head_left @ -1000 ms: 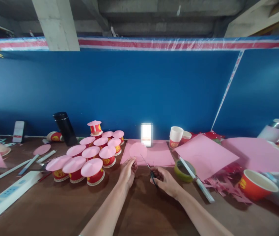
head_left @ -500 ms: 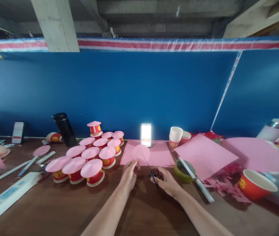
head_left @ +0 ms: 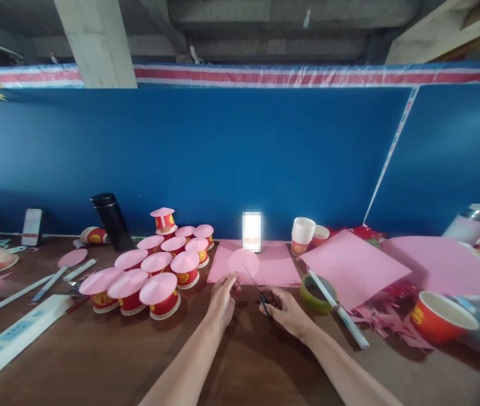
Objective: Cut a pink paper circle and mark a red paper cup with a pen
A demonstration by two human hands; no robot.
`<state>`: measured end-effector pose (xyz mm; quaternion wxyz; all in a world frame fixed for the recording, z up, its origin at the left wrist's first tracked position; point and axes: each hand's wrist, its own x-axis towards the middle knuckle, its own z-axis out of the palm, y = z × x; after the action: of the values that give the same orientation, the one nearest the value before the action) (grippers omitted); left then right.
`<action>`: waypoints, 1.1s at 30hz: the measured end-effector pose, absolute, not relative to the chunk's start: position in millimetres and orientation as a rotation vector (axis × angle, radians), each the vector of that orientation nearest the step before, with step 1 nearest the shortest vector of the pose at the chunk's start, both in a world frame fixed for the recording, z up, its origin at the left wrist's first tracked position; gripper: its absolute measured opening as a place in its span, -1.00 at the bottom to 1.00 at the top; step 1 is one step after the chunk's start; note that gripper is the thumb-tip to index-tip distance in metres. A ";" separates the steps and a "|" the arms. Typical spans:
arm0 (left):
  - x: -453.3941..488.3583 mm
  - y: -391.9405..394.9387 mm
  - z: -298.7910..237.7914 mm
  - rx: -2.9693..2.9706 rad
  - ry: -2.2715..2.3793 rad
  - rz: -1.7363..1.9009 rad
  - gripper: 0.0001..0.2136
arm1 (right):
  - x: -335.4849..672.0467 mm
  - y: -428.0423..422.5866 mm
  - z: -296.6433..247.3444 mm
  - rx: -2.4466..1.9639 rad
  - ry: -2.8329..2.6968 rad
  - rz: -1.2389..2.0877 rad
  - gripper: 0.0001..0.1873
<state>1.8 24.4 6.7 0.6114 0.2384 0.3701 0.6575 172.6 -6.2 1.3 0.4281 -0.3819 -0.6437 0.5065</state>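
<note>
Between the fingertips of my left hand (head_left: 224, 299) is the lower edge of a pink paper circle (head_left: 243, 263). My right hand (head_left: 284, 307) is closed around the dark handles of a pair of scissors (head_left: 262, 296). Their thin blades point up and to the left and lie over the circle's right part; whether they are parted, I cannot tell. Behind the circle lies a stack of pink paper sheets (head_left: 280, 270). To the left stand several red paper cups (head_left: 164, 308) topped with shallow pink paper cones (head_left: 158, 288).
A lit phone (head_left: 252, 231) stands at the back. Right of my hands are a roll of green tape (head_left: 316, 299), a pen (head_left: 352, 327), pink sheets (head_left: 352, 265) and an orange cup (head_left: 443, 321). At left are a black flask (head_left: 111, 223) and a power strip (head_left: 20, 338).
Hardly anything differs. The view has shifted very slightly; both hands, the circle and the scissors keep almost the same places.
</note>
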 end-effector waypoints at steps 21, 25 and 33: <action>1.0 25.0 5.2 0.547 0.861 1.513 -0.77 | 170.8 -11.4 13.8 -0.958 -1.581 1.268 -0.53; 1.3 24.7 5.9 0.527 0.869 1.521 -0.76 | 171.1 -9.5 9.3 -0.974 -1.569 1.277 -0.53; 0.8 25.6 6.0 0.503 0.878 1.501 -0.77 | 172.9 -7.1 4.9 -0.980 -1.617 1.225 -0.58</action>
<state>0.8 25.6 6.0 0.6177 0.2184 0.3814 0.6522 172.9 -7.1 4.9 0.4299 -0.3927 -0.6479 0.4911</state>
